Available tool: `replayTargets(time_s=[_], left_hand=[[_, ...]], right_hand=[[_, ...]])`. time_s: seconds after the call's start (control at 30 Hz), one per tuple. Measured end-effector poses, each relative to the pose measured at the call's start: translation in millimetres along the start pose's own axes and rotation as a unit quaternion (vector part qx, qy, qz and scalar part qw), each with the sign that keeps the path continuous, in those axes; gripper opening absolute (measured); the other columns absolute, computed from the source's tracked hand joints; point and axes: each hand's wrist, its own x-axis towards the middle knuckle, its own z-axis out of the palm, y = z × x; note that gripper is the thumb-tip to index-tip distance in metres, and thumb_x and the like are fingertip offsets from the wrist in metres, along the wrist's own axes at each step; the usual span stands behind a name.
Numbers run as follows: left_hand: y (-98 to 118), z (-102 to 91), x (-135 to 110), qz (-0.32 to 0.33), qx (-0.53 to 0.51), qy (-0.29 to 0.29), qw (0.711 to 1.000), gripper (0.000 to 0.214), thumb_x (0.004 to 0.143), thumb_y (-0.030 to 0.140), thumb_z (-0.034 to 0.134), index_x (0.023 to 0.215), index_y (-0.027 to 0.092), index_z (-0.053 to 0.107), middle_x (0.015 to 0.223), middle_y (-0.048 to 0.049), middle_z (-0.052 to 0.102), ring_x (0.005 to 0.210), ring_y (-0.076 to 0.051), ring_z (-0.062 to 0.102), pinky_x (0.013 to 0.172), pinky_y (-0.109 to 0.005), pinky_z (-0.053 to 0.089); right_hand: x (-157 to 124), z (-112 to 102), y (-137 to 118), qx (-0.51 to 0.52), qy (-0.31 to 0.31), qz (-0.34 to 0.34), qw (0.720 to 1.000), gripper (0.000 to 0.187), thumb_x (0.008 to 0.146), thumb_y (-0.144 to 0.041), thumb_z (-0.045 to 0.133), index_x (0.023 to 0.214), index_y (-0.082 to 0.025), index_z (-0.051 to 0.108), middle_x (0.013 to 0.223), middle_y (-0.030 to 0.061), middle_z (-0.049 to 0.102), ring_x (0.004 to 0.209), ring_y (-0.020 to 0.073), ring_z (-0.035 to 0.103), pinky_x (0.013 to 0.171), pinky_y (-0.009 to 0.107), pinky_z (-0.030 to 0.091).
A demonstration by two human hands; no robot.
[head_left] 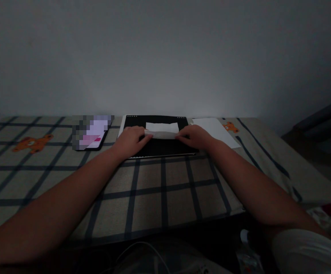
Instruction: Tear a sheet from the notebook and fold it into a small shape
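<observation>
A small white sheet of paper (162, 128) lies over a black notebook or board (161, 147), its near edge folded up into a strip. My left hand (131, 140) pinches the left end of that fold between thumb and fingers. At the right end, my right hand (195, 136) grips the same fold with its fingertips. Row holes show along the black cover's far edge. Just right of the cover, partly behind my right hand, is a larger white sheet (218, 131).
A phone (96, 131) with a lit screen lies to the left. The checked cloth (154, 190) with orange bear figures (33, 143) covers the table, which meets a plain wall (159, 57). Below the front edge are a cable (146, 245) and a clear bottle (248, 255).
</observation>
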Motion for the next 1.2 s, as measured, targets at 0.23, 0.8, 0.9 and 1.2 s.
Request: replayTargets(time_s=[0.23, 0.8, 0.9, 1.2], left_hand=[[2, 3.7, -3, -0.088, -0.029, 0.081, 0.992, 0.037, 0.095, 0.043, 0.043, 0.114, 0.017, 0.062, 0.095, -0.0094, 0.069, 0.088, -0.025, 0.064, 0.079, -0.038, 0.049], [26, 0.4, -11, 0.164, 0.069, 0.055, 0.982, 0.049, 0.095, 0.027, 0.047, 0.144, 0.027, 0.047, 0.147, -0.0073, 0.05, 0.133, -0.029, 0.046, 0.108, -0.051, 0.033], [23, 2.6, -10, 0.156, 0.07, 0.028, 0.985, 0.052, 0.097, 0.033, 0.044, 0.148, 0.024, 0.041, 0.154, -0.008, 0.042, 0.139, -0.028, 0.04, 0.111, -0.049, 0.03], [17, 9.4, -8, 0.108, 0.068, -0.065, 0.99, 0.059, 0.1, 0.05, 0.035, 0.15, 0.019, 0.037, 0.154, -0.0109, 0.042, 0.139, -0.025, 0.042, 0.111, -0.04, 0.034]], right_hand=[[-1, 4, -9, 0.091, 0.029, 0.011, 0.995, 0.034, 0.097, -0.04, 0.046, 0.09, -0.019, 0.071, 0.075, 0.0028, 0.068, 0.065, 0.0137, 0.056, 0.063, 0.027, 0.033], [1, 12, -11, 0.206, 0.065, -0.002, 0.976, 0.031, 0.095, -0.039, 0.046, 0.076, -0.017, 0.058, 0.069, 0.0004, 0.058, 0.064, 0.0127, 0.049, 0.062, 0.027, 0.032], [1, 12, -12, 0.2, 0.05, -0.009, 0.978, 0.031, 0.093, -0.037, 0.047, 0.069, -0.018, 0.052, 0.063, -0.0015, 0.051, 0.06, 0.0114, 0.044, 0.06, 0.027, 0.029], [2, 11, -14, 0.139, 0.054, -0.027, 0.988, 0.03, 0.095, -0.039, 0.049, 0.082, -0.017, 0.065, 0.081, 0.0059, 0.066, 0.076, 0.0166, 0.055, 0.072, 0.031, 0.039]])
